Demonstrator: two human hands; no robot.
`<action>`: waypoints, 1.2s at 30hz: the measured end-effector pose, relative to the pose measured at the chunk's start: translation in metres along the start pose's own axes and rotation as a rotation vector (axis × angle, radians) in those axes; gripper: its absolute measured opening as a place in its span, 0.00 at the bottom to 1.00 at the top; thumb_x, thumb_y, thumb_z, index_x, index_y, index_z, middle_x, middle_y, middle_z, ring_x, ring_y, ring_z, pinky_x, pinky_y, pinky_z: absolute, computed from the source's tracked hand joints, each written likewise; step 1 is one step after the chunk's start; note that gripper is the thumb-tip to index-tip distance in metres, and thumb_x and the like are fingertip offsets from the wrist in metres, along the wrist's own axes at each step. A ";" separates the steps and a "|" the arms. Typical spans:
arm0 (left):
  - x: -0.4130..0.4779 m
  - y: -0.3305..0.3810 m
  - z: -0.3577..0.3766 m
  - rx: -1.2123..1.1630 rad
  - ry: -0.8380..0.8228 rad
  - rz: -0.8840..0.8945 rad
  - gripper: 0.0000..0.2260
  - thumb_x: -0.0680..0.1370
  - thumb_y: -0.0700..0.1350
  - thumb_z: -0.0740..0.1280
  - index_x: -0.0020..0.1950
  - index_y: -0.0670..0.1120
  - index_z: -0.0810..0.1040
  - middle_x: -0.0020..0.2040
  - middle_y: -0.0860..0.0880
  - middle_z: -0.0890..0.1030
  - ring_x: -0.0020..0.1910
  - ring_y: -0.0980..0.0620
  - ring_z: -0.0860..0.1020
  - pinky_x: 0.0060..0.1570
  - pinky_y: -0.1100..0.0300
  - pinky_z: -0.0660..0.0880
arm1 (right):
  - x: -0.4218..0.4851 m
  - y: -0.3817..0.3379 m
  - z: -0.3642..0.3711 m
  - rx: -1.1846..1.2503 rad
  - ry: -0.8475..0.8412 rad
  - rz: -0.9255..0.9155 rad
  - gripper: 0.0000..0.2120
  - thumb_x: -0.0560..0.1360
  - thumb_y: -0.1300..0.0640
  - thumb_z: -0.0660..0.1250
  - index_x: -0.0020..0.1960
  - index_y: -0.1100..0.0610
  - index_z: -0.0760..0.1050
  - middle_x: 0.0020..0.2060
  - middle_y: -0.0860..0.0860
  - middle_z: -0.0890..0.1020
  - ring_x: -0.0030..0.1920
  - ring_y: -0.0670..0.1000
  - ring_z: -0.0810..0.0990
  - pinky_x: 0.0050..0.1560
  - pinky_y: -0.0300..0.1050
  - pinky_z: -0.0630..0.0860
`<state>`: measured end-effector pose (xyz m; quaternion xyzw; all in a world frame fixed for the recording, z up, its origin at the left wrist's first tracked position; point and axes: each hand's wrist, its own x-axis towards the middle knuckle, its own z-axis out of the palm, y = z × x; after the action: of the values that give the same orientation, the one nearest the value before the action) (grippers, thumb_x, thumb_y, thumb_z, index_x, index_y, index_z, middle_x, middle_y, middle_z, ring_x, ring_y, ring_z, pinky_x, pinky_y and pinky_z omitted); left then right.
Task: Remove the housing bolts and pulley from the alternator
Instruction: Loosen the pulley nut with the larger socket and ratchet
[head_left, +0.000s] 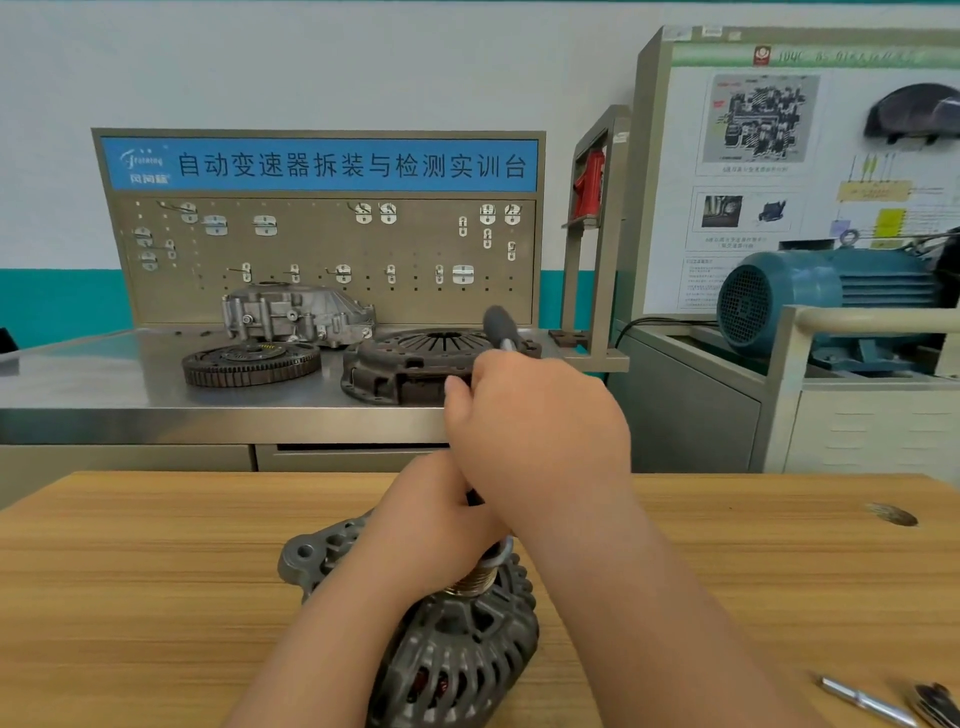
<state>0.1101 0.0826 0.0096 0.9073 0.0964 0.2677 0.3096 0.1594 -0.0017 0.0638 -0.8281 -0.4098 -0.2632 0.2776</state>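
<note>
Alternator (457, 660) on wooden table (156, 571), left hand (431, 519) and right hand (540, 431) fingers (460, 395) clamped on wrench (500, 325) above pulley (475, 581); steel workbench (104, 384) behind.

Left hand (431, 514) sits just above alternator (457, 660), back of hand up, fingers curled round lower end of wrench (500, 325). Fingertips hidden behind right wrist. Left forearm bare, crosses alternator's left side and runs off below it. Right hand (540, 431) is higher above alternator, beyond left hand. It's a fist gripping wrench handle, thumb on the left side, back of hand toward camera. Right wrist overlaps left hand. Right forearm bare, passes just right of alternator, slanting off to its right.
</note>
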 end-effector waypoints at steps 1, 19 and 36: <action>0.000 0.001 0.000 -0.019 -0.009 0.011 0.23 0.71 0.33 0.61 0.18 0.51 0.68 0.17 0.60 0.70 0.21 0.64 0.68 0.22 0.72 0.63 | -0.001 0.001 -0.002 0.031 -0.017 -0.029 0.15 0.80 0.44 0.56 0.39 0.50 0.68 0.39 0.52 0.76 0.39 0.54 0.74 0.32 0.44 0.63; 0.002 -0.004 0.003 0.035 0.037 0.012 0.20 0.72 0.33 0.60 0.22 0.49 0.64 0.21 0.55 0.69 0.24 0.56 0.64 0.25 0.66 0.60 | -0.003 0.001 0.004 0.019 0.062 0.015 0.11 0.82 0.47 0.55 0.43 0.49 0.68 0.39 0.51 0.76 0.37 0.53 0.73 0.28 0.41 0.58; 0.000 0.001 0.005 -0.062 0.000 -0.005 0.14 0.75 0.42 0.66 0.30 0.42 0.71 0.22 0.60 0.76 0.25 0.66 0.75 0.27 0.72 0.65 | -0.002 0.022 -0.002 0.538 -0.095 -0.190 0.15 0.75 0.50 0.69 0.32 0.54 0.72 0.32 0.48 0.77 0.40 0.46 0.75 0.44 0.48 0.73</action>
<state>0.1126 0.0796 0.0072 0.8971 0.0902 0.2697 0.3380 0.1756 -0.0156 0.0589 -0.6942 -0.5532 -0.1308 0.4416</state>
